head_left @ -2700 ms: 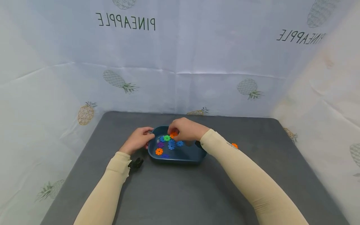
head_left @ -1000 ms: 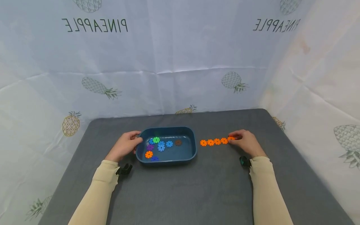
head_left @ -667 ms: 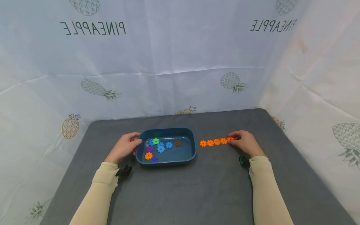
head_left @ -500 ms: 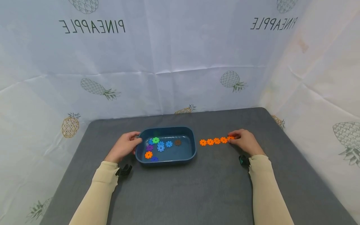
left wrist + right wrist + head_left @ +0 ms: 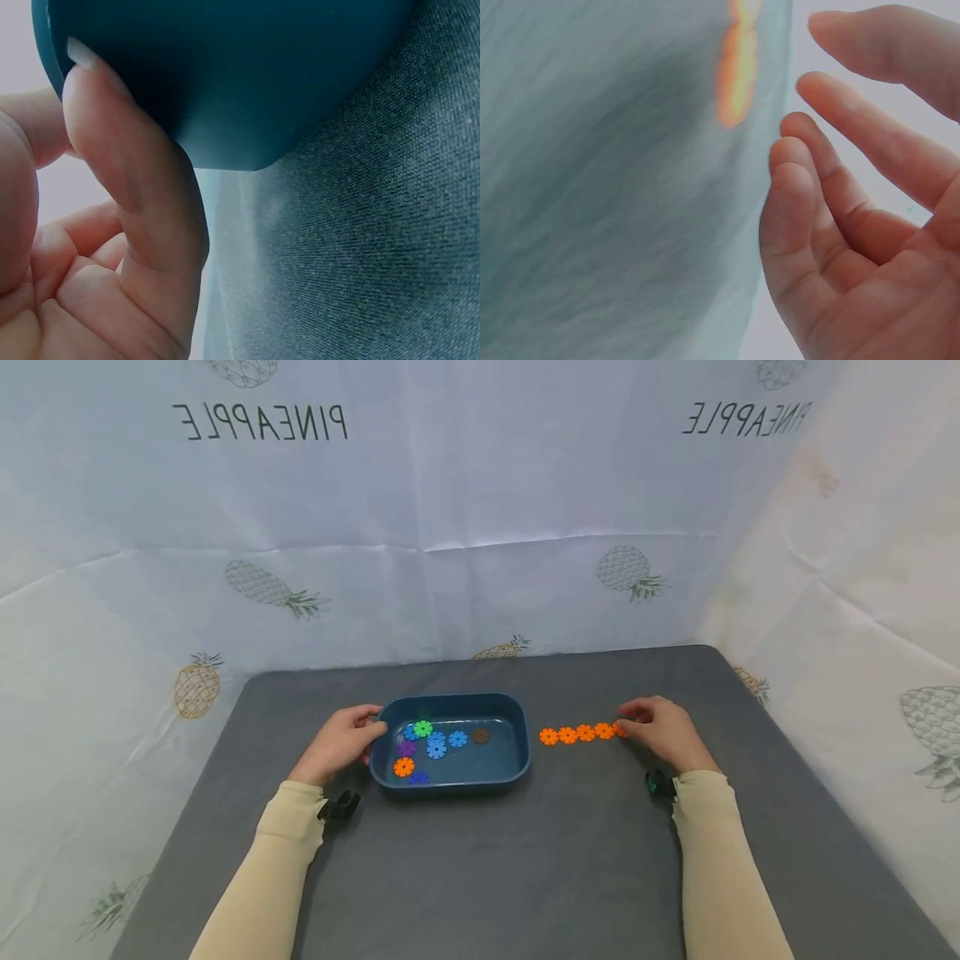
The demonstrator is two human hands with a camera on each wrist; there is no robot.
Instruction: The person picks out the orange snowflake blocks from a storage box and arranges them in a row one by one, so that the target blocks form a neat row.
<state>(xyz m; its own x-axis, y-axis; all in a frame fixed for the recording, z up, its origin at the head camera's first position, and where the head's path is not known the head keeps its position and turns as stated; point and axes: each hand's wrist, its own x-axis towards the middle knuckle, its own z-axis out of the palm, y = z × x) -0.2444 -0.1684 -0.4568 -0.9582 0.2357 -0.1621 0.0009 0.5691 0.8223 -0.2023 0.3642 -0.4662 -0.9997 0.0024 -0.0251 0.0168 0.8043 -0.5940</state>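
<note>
My left hand (image 5: 339, 745) grips the left end of a dark blue plastic tray (image 5: 491, 767), its thumb over the rim. In the left wrist view the thumb (image 5: 127, 157) lies along the tray wall (image 5: 240, 90). Inside the tray lie several notched plastic discs, among them a green disc (image 5: 423, 728), an orange disc (image 5: 403, 767) and a brown disc (image 5: 481, 736). Several orange discs (image 5: 585, 732) form a row to the tray's right. My right hand (image 5: 666, 733) is at the row's right end; the right wrist view shows its fingers (image 5: 870, 124) spread apart, holding nothing.
Grey cloth covers the table (image 5: 480, 877). Behind it and along both sides hangs a white curtain (image 5: 510, 602) with pineapple prints. A dark wrist strap (image 5: 339, 807) shows at the left wrist, another dark wrist device (image 5: 658, 783) at the right.
My right hand was over the tray with an orange disc, then held a disc at the row's right end. Now its fingers have let go and moved slightly off. The left hand stays on the tray.
</note>
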